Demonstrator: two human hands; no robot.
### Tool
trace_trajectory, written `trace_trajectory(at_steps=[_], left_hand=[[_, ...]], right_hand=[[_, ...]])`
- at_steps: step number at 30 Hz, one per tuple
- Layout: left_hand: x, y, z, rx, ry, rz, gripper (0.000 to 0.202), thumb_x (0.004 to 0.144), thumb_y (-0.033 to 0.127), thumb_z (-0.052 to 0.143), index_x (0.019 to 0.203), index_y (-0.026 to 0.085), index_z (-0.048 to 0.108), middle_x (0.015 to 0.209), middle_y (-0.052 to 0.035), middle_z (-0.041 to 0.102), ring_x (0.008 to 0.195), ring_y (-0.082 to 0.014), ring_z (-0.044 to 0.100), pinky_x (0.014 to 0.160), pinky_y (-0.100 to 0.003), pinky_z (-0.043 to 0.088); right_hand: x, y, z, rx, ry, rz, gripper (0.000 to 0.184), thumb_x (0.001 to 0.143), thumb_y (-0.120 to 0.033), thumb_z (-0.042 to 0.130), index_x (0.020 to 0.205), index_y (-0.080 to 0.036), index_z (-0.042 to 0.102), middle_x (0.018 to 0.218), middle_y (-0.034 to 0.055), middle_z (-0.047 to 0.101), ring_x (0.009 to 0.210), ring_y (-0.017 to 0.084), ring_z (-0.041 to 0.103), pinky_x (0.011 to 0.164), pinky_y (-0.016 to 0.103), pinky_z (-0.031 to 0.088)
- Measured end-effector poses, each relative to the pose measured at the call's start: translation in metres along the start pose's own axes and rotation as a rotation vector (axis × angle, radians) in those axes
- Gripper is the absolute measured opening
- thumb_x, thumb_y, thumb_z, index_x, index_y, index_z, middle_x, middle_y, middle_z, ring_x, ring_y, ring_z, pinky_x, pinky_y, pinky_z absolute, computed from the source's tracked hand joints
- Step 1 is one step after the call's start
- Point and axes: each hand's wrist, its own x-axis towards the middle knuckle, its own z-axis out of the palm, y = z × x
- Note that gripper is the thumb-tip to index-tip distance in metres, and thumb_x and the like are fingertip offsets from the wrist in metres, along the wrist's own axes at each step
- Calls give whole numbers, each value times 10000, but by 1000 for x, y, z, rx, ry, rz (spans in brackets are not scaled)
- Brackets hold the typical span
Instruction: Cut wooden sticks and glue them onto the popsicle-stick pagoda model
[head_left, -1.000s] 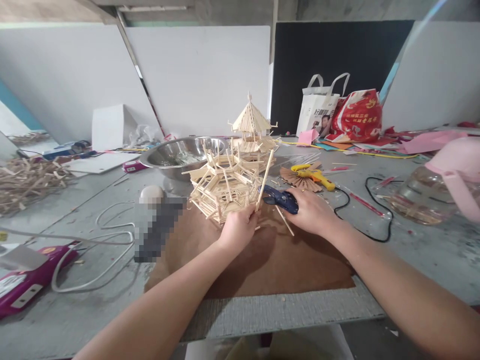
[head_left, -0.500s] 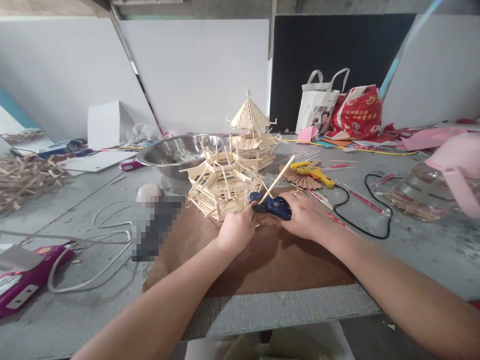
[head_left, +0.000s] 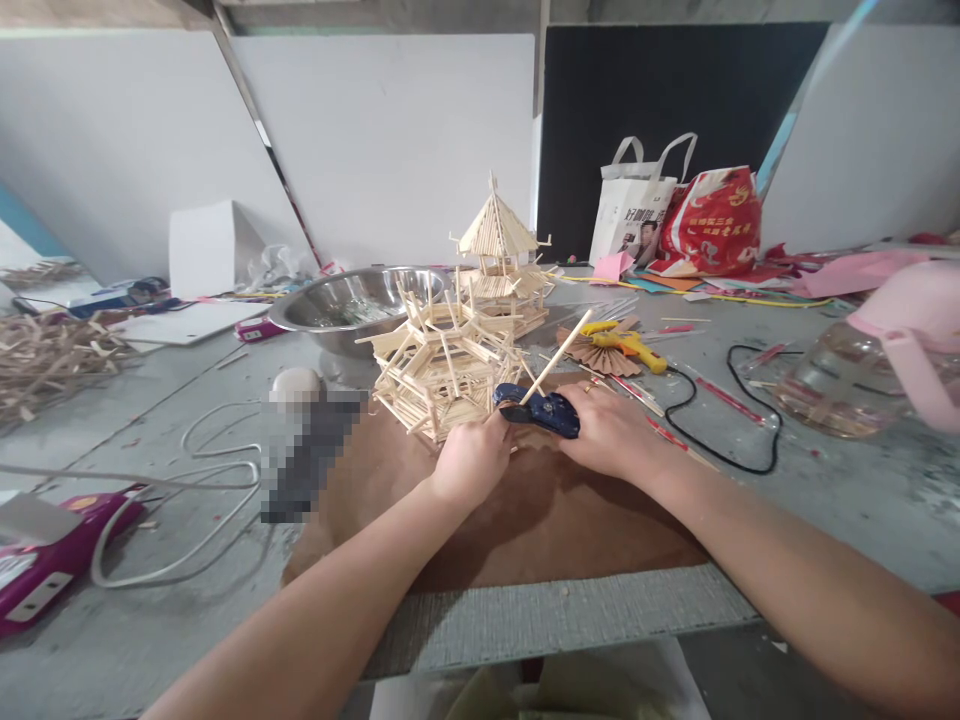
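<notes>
My right hand (head_left: 607,430) is closed around a dark blue hand tool (head_left: 551,412), which looks like a cutter with a dark head pointing left. A thin pale wooden stick (head_left: 559,353) slants up and to the right from the tool's head. My left hand (head_left: 474,462) is closed beside that head, pinching what looks like the stick's lower end; its fingertips are hidden. Just beyond both hands stands an open wooden-stick frame (head_left: 442,370) with many sides. Behind it rises a stick pavilion (head_left: 499,235) with a pointed roof.
Brown sheet (head_left: 525,540) lies under my hands. A steel bowl (head_left: 300,310) stands behind left, near a white cable (head_left: 187,575) and purple power strip (head_left: 67,550). On the right are a yellow glue gun (head_left: 630,348), its black cord (head_left: 667,415) and a pink-lidded jug (head_left: 832,390).
The view has shifted very slightly. Both hands, the blue tool and the stick keep the same positions relative to each other.
</notes>
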Motion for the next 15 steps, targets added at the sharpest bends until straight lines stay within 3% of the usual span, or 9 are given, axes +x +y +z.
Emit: trace_trajectory(at_steps=[15], left_hand=[[-1,2,-3,-23,-1,2,239,810,208,358,849,132,581,724,-95,643,679,-191,604,605,-276,434]], right_hand=[[0,-1,2,-53,-13,11,250,662,-280,501,878,-156,514,814,76,583,788,210,529,666,277,342]])
